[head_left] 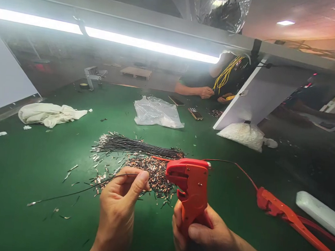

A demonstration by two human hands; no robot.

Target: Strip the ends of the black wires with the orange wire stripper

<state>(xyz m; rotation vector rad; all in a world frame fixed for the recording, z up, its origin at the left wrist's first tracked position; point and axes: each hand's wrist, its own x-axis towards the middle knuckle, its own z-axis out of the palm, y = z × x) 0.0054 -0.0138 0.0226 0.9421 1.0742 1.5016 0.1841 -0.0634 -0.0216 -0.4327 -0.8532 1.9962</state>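
Observation:
Between thumb and fingers, my left hand [123, 199] pinches a thin black wire [73, 193] with a metal terminal on its far left end. My right hand [197, 231] is wrapped round the handle of a red wire stripper [194, 181]. Its jaws face left, a short way from my left fingertips and apart from the wire. Behind both hands lies a bundle of black wires [137, 145] with terminals on their left ends. A heap of cut wire scraps [152, 174] sits just in front of the bundle, partly behind my left hand.
A second red hand tool [287, 214] lies at right near a white bar [319, 214]. Farther back are a clear plastic bag [157, 113], two phones [195, 113], a filled white bag [243, 134] and a cloth [50, 114]. Across the table a co-worker's hands [206, 92] hold yellow wires.

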